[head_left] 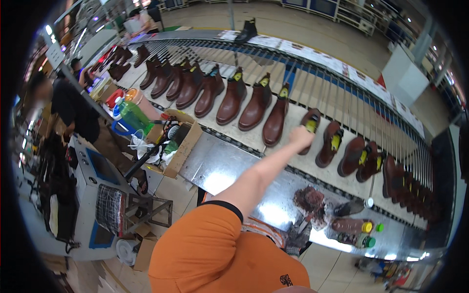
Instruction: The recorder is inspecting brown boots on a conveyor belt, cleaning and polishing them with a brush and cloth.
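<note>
My left arm, in an orange sleeve, reaches across a metal ledge to a brown ankle boot on the conveyor. My left hand is closed on this boot, whose yellow pull tab or lining shows at the top. The fingertips are partly hidden. To its left stands another upright brown boot; to its right, a brown boot leans over with its yellow part facing up. My right hand cannot be made out. Near my body at the ledge, a dark, stained, cloth-like thing shows.
More brown boots line the conveyor both ways. On the metal ledge lie a reddish-brown stained rag and bottles. A cardboard box of supplies and a green bottle stand left. A black boot stands across the conveyor.
</note>
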{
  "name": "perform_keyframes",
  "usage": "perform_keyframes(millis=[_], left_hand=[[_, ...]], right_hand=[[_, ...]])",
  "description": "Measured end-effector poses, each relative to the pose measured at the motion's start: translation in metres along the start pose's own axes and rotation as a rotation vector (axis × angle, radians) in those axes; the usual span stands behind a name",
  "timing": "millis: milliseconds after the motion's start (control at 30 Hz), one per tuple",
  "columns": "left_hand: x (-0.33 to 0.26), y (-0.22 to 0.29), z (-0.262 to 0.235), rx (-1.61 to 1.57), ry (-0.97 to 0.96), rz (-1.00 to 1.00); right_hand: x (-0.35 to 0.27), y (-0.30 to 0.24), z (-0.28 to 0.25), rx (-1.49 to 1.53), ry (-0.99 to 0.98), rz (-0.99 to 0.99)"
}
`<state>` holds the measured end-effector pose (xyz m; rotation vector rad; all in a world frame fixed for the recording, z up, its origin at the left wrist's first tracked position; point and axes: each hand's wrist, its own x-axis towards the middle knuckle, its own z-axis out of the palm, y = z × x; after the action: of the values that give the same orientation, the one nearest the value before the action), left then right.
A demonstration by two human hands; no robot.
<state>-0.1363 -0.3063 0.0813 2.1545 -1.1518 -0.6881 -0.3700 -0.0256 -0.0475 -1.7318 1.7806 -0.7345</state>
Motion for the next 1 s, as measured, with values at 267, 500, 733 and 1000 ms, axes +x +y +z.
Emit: perform_keyframes(millis=[267, 500, 733, 1000], left_hand=[[-0.010, -0.005, 0.013, -0.074, -0.155, 0.003], [0.041, -0.096, -0.006, -0.183, 0.506, 0.097], [0.096, -0.112, 0.008, 0.096, 0.337, -0.074], [0.102, -0.110, -0.006, 0.127, 0.296, -0.067]], right_hand=[[0.007, -0.016, 0.001, 0.035, 0.090, 0.080], [0.006, -0.020, -0.004, -0.007, 0.061, -0.022], [0.001, -0.027, -0.010, -0.073, 0.070, -0.091], [0.006, -0.018, -0.002, -0.125, 0.092, -0.083]])
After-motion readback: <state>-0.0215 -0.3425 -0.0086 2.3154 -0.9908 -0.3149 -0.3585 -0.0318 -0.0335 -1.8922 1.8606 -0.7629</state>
